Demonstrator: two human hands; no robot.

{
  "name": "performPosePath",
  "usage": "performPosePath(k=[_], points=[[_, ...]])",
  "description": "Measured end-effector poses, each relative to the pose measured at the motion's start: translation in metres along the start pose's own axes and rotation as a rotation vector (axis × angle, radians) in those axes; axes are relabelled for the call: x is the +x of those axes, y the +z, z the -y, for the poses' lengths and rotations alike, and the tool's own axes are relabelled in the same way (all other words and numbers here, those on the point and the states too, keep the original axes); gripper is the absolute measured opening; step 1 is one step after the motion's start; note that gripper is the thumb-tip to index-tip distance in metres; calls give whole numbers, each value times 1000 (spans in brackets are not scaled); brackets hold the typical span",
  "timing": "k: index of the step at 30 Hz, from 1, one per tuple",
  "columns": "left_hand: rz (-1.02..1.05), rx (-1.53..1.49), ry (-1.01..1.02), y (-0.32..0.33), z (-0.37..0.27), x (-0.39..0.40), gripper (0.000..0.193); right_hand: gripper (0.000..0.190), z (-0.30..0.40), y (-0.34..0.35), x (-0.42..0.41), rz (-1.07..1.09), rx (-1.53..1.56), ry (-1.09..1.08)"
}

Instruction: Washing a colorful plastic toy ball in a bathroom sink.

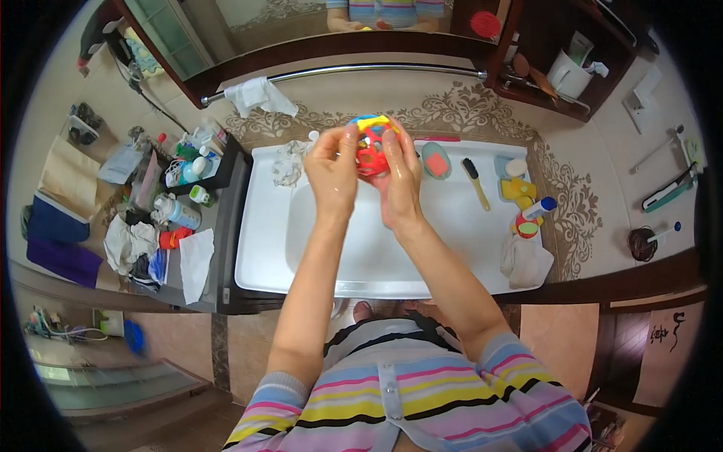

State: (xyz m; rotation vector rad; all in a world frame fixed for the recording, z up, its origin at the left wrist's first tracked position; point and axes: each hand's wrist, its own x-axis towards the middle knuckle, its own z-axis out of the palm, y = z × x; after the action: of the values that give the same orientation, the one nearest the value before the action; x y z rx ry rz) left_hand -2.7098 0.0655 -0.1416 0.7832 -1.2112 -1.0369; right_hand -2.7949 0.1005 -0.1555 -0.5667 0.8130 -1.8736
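Both my hands hold a toy ball (371, 159) of red, yellow and blue openwork plastic, raised over the white sink (361, 248). My left hand (333, 172) grips its left side, thumb upward. My right hand (402, 175) wraps its right side, with the palm partly beneath. Wet skin glistens on both. Part of the ball and the faucet area lie hidden behind the hands. A crumpled whitish cloth or net (290, 164) rests on the sink's back left. Right of the ball sits an oval soap dish (443, 148) with a pink soap bar (436, 165).
A wooden-handled brush (476, 183) lies on the right ledge, near yellow sponges (517, 190), a blue-capped tube (539, 209) and a folded cloth (525, 263). Bottles crowd a black bin (217, 178) on the left. A metal towel bar (361, 68) crosses the wall, holding a white cloth (260, 97).
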Motion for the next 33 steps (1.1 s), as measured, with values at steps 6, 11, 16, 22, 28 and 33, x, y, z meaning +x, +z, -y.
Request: performPosePath(k=[6,11,16,22,28,33], points=[[148,462,195,-19,-16,-11,16,42,5,-20,21,64,-65,-199],[117,373,287,-14,-14,-9,15,34,4,-15,18,69,-449,-354],[186,418,282,-7,-13,-13,25,37,6,1,8,72,-585,-568],[-4,195,189,-5,4,-16,32,29,-5,10,0,-37,235,53],[64,-106,-224,-10,16,-14,26,31,-5,1,14,-191,36,-119],[-70,-52,-275,-12,12,-14,15,27,-6,0,18,-231,73,-103]])
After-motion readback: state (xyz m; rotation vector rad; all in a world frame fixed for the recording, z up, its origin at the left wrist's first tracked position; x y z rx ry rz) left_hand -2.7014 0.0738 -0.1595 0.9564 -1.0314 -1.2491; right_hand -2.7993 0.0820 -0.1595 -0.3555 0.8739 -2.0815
